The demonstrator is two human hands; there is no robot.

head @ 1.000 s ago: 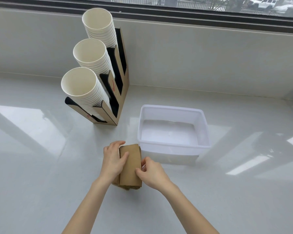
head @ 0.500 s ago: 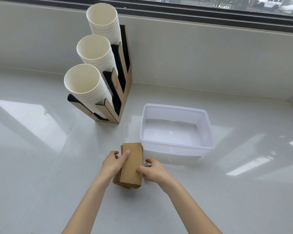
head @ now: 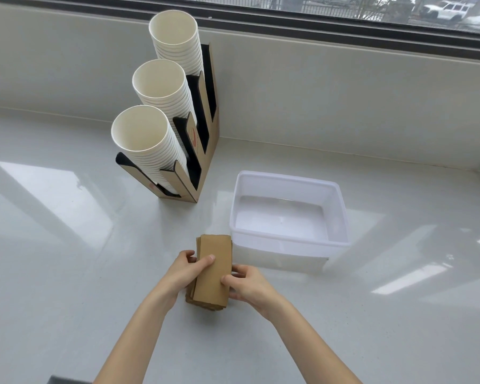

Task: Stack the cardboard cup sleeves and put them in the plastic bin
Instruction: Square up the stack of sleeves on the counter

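Note:
A stack of flat brown cardboard cup sleeves [head: 212, 275] lies on the white counter, just left of the bin's near corner. My left hand [head: 185, 274] grips its left edge, thumb on the top sleeve. My right hand [head: 245, 282] holds the right edge, thumb on top as well. The clear white plastic bin [head: 288, 241] stands to the right and a little beyond the stack, with nothing inside it.
A cardboard cup dispenser [head: 197, 139] holds three tilted columns of white paper cups [head: 147, 139] at the back left. A low wall [head: 344, 92] under a window runs along the back of the counter [head: 53, 245].
Both hands have stayed on the stack, sliding slightly toward its near end. The sleeves now sit squarer on each other.

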